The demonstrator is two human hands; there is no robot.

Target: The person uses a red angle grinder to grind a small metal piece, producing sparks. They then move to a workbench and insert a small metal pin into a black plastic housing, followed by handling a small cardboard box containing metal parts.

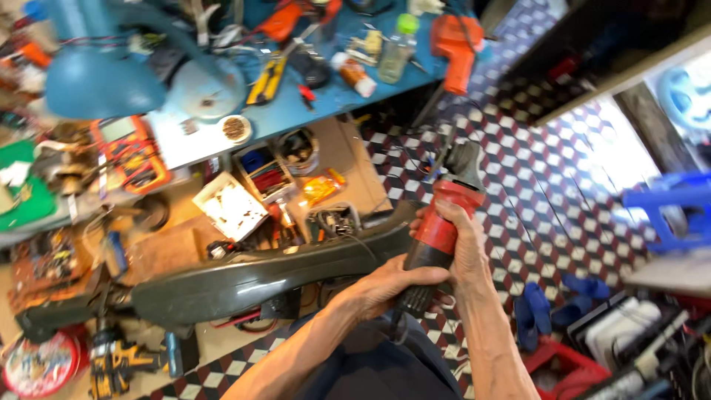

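Observation:
Both my hands hold a red and black power tool, an angle grinder (443, 215), above the patterned floor. My right hand (461, 241) wraps the red body near the dark head. My left hand (385, 285) grips the black rear end of its handle. A long dark glossy curved panel (252, 278) lies just left of the tool, stretching from lower left up to my hands.
A blue workbench (326, 89) crowded with tools, a bottle and an orange drill stands at the top. Boxes of parts and wires sit under it. A yellow cordless drill (118, 363) lies at lower left. Blue sandals (535, 311), a red crate and a blue stool are at right.

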